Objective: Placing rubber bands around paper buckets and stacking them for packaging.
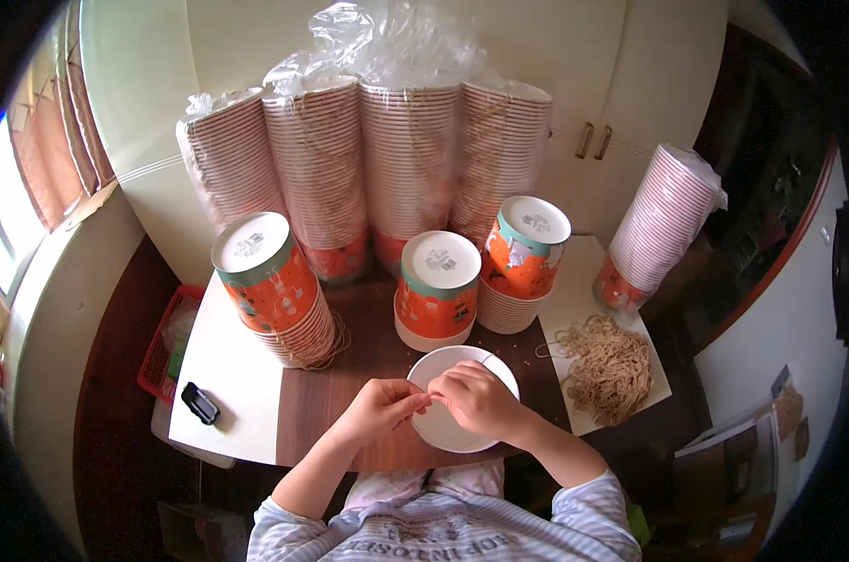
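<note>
My left hand [385,409] and my right hand [482,401] meet fingertip to fingertip at the table's near edge. Both are closed in a pinch, and whatever lies between the fingers is too small to make out. Under them stands a round white paper bucket [448,437], its mouth facing up and partly covered by my right hand. A thin strand shows by its far rim. Just beyond sits an upside-down orange and green paper bucket [436,312] with a white base. Right of it is a short nested stack of the same buckets [521,262].
Another upturned stack [270,290] with beige cord round it stands left. Tall plastic-wrapped stacks [410,159] line the back, and one more [663,220] leans at right. A heap of beige string [607,370] lies right; a small black case [200,404] lies left.
</note>
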The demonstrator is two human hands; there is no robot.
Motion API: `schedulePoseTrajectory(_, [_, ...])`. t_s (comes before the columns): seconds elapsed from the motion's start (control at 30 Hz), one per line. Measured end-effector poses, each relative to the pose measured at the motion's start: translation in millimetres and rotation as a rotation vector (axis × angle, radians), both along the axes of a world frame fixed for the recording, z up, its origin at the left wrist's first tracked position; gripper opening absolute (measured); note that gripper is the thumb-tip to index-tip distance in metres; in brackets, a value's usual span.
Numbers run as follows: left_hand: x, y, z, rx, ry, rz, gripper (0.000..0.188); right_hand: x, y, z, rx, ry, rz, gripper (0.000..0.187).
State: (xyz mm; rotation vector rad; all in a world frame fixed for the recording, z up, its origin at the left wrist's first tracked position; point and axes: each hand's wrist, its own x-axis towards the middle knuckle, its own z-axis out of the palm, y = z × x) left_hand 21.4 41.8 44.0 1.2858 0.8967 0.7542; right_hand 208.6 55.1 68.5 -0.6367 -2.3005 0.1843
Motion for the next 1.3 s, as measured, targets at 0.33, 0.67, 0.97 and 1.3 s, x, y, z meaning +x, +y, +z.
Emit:
schedulePoseTrajectory(0.33, [-3.1,12.1,-0.1,0.931,0.525,0.076,0.012,-3.5,4.2,-15.6,-0.116,-0.029,-0.080,0.016])
schedulePoseTrajectory(0.67, [-2.5,16.7,2.9,1.179,0.759,0.083,0.011,-1.8,14.4,-22.7,0.128,-0.097,-0.075,0.015])
schedulePoseTrajectory(0.97, [-1.8,22.9,-3.8,1.388,0.838,0.115,0.013,-3.9,21.4,-31.6,0.081,-0.077,-0.124,0.016])
schedulePoseTrajectory(1.3, [0.6,40.8,-13.2,1.519,0.834,0.159,0.012,-5.1,40.1,-45.0,-0.094,-0.074,-0.151,0.008])
